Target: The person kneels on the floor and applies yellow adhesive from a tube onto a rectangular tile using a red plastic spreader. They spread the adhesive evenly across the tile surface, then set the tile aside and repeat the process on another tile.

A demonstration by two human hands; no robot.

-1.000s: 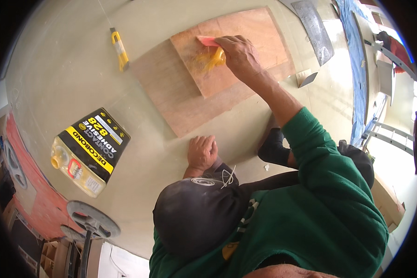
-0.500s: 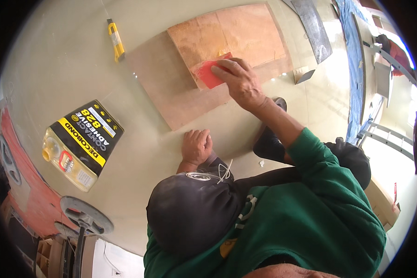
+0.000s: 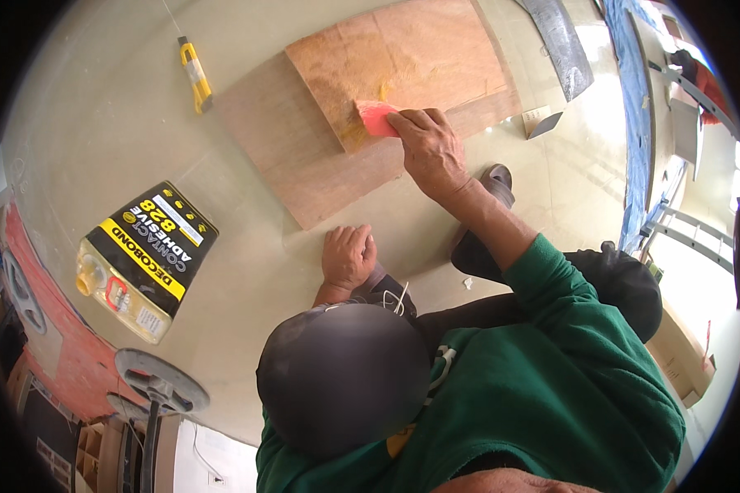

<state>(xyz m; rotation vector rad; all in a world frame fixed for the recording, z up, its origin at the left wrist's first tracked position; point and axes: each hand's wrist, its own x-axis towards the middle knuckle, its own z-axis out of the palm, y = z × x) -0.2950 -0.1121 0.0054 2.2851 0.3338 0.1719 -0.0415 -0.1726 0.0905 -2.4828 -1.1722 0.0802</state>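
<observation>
In the head view, a black-and-yellow can (image 3: 148, 259) sits on the floor (image 3: 247, 230) off to my left, with a grey wheel (image 3: 160, 382) near its lower end. Beyond it lies a yellow utility knife (image 3: 194, 76), apart from the larger plywood sheet (image 3: 284, 156). To my right are a dark curved sheet (image 3: 561, 49), a crumpled blue sheet (image 3: 633, 123) and a ladder (image 3: 695, 234). A blurred, dark rounded shape (image 3: 341, 378) hides part of my left forearm. My right arm reaches forward, its hand (image 3: 433, 152) pinching a red spreader (image 3: 376, 119) at the near left part of the smaller plywood board (image 3: 423, 57), just short of a yellow smear (image 3: 384, 89). My left hand (image 3: 349, 256) rests knuckles up, fingers bent; its palm is hidden, so I cannot tell how tightly it is folded.
</observation>
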